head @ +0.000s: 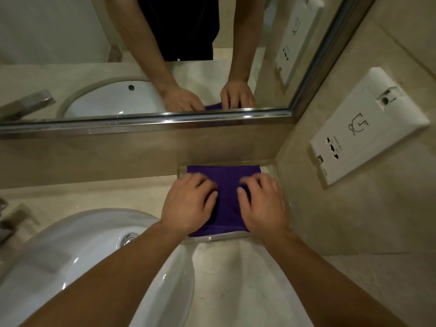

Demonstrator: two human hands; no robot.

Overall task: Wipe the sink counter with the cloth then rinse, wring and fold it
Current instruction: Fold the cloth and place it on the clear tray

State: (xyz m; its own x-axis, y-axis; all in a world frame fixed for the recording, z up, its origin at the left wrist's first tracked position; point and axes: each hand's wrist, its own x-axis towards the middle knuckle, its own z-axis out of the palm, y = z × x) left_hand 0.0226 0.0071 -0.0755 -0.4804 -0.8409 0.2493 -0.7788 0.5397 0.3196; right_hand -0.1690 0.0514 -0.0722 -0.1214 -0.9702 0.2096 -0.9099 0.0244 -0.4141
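Pressing folded cloth [227, 205] flat beneath left hand [188, 206] and right hand [262, 204], fingers bent but gripping nothing, far edge beyond fingertips.

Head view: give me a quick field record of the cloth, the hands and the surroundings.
cloth: purple cloth, folded flat, lying in a clear tray
tray place: back corner of the counter, right of the sink basin
left hand: on the cloth's left half, fingers bent, tips down
right hand: on the right half, the same pose
grip: pinching or only pressing, cannot tell
faucet: left edge, blurred
walls: mirror behind, outlet plate on the right
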